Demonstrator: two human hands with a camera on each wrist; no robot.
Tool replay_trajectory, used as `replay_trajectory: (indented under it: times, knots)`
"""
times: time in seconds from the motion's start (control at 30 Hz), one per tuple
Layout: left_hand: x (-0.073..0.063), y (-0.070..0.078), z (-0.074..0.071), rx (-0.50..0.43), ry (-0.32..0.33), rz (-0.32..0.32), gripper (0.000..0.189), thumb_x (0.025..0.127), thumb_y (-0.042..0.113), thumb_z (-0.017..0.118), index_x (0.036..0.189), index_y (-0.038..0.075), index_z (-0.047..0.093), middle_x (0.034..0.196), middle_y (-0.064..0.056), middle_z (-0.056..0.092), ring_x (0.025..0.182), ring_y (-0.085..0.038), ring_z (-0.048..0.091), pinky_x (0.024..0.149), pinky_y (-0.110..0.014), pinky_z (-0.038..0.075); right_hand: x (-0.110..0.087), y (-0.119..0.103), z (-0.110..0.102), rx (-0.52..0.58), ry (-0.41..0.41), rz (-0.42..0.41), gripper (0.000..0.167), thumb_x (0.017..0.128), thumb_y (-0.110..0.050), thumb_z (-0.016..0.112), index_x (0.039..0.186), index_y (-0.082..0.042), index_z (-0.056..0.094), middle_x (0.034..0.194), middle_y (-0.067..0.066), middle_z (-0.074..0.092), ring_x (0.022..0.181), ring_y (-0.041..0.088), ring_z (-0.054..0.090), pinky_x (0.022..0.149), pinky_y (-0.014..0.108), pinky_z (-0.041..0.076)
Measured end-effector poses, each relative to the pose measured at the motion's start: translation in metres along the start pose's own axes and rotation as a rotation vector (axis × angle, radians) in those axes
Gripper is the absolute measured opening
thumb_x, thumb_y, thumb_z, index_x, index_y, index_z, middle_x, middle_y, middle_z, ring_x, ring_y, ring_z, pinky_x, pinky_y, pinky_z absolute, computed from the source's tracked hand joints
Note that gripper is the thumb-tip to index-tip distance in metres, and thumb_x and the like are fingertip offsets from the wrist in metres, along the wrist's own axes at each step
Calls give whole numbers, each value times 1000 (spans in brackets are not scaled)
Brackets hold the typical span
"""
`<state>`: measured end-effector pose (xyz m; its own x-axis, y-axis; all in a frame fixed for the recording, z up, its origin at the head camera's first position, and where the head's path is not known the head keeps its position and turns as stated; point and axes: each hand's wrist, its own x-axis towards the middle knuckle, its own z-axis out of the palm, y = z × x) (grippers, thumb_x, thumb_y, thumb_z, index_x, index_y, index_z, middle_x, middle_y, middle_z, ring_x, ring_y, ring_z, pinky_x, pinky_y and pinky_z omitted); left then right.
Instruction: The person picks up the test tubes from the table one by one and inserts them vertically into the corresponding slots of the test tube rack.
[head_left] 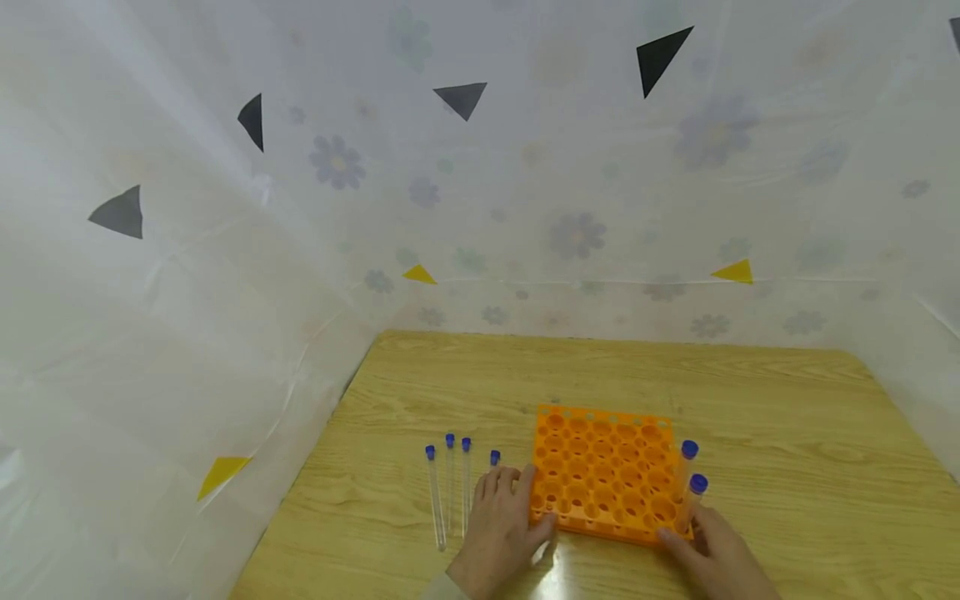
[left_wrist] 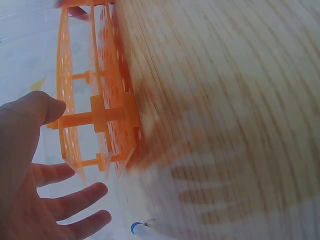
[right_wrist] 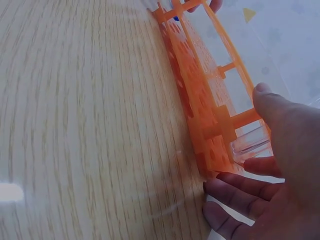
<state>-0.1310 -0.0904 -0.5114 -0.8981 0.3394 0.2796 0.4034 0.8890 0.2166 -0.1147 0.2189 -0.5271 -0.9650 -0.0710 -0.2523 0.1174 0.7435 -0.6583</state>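
Observation:
An orange test tube rack (head_left: 600,528) with rows of round holes sits on the table between both hands. At its near left corner my left hand (head_left: 497,523) grips it, thumb on the front edge and fingers along the left side. My right hand (head_left: 722,552) holds the near right corner, its thumb (right_wrist: 267,102) on the upper tier and the other fingers by the side. Two clear test tubes with blue caps, one (head_left: 689,450) behind the other (head_left: 698,483), stand in the rack's right-hand column. The left wrist view shows the left fingers spread past the rack's end.
Several blue-capped test tubes (head_left: 437,504) lie on the wooden table (head_left: 360,500) left of the rack, one partly hidden behind the left hand. White flower-patterned sheeting (head_left: 517,208) with black, grey and yellow triangles rises along the back and sides.

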Motion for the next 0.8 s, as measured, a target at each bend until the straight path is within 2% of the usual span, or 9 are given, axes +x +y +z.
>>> replay_trajectory:
  times: [0.3,0.43,0.53,0.6,0.8]
  knots:
    - [0,0,0,-6,-33,-22,52,93,52,60,132,19,50,113,0,58,108,-18,51,97,-43,45,-1,-5,0,-30,3,29,77,93,-57,57,139,3,49,120,17,64,104,29,64,85,50,55]
    - [0,1,2,-5,-26,-18,54,93,52,60,134,18,50,112,0,58,109,-18,52,99,-44,45,0,-5,0,-36,2,44,75,93,-59,57,137,1,52,117,14,65,102,27,65,83,48,55]
    - [0,1,2,-10,-25,-17,57,94,51,60,137,15,49,113,-2,60,110,-20,53,102,-45,45,1,-4,1,-39,0,48,77,92,-61,56,137,1,52,118,15,66,103,30,65,84,50,55]
    - [0,2,1,-32,-45,-25,60,94,51,59,140,13,48,116,-4,61,113,-22,54,104,-46,44,2,-4,1,-41,1,47,79,92,-62,55,138,2,52,119,17,65,104,32,65,84,51,55]
    - [6,-1,-7,-145,-163,-84,67,96,54,54,146,11,44,130,-10,60,125,-28,52,111,-50,38,2,-1,2,-42,10,38,80,92,-62,56,138,3,51,121,20,65,105,35,65,85,53,55]
